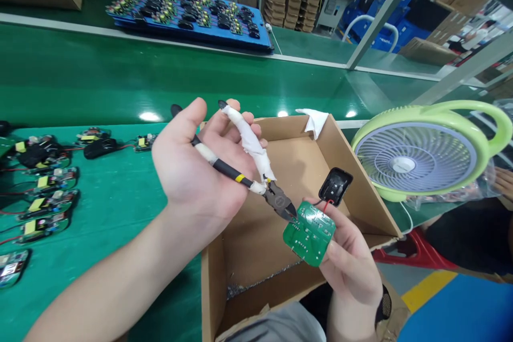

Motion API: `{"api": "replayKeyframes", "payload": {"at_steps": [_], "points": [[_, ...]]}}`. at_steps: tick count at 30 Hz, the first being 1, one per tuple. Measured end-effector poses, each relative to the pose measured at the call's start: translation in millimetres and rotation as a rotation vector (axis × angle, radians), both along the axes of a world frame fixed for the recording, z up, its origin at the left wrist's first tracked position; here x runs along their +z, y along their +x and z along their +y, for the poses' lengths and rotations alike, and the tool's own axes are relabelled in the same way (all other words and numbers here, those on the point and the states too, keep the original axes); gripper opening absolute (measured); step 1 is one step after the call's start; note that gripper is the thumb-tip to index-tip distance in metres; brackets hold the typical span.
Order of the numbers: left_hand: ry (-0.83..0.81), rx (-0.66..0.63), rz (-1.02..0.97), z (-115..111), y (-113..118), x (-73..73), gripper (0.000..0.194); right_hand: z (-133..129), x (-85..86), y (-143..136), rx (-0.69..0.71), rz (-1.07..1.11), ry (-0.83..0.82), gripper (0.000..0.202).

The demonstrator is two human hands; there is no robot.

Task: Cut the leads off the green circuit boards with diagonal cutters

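Observation:
My left hand [212, 165], palm up, holds a pair of diagonal cutters [276, 200]. Their handles are spread apart, with white wrapping on both; one lies across the palm and the fingers curl behind the other. The cutter tips touch or nearly touch the solder side of a green circuit board [310, 235]. My right hand [352, 262] grips that board by its right edge, between thumb and fingers. A black plastic cover [335, 186] hangs off the board on red and dark wires. Both tool and board are above an open cardboard box [216, 288].
Metallic clippings [244, 289] lie along the box's near side. A green fan [417, 155] stands at the right. Several wired boards [48, 181] rest on the green mat at left. Across the bench sits a blue tray [256, 40] of boards. Another person's hand [505, 184] shows at the right edge.

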State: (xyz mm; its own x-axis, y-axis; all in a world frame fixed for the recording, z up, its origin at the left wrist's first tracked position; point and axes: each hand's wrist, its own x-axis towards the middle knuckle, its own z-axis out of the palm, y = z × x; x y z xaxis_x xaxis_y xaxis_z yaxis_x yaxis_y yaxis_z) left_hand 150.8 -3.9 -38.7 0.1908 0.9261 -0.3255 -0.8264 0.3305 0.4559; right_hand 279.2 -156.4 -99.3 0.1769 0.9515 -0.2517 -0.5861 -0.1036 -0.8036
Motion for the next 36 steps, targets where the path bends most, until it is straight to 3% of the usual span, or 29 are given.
{"api": "replayKeyframes", "payload": {"at_steps": [16,26,36], "points": [[0.043,0.009,-0.008,0.8,2.7,-6.7,0.030,0.5,-7.6,-0.1,0.025,-0.036,0.084,0.042],[0.213,0.048,0.006,7.7,-3.2,-7.0,0.038,3.6,-1.1,-7.6,0.068,0.017,0.063,0.040],[0.125,0.057,0.045,1.8,-1.3,3.6,0.030,5.3,-8.2,-3.8,0.085,-0.005,0.155,0.038]]}}
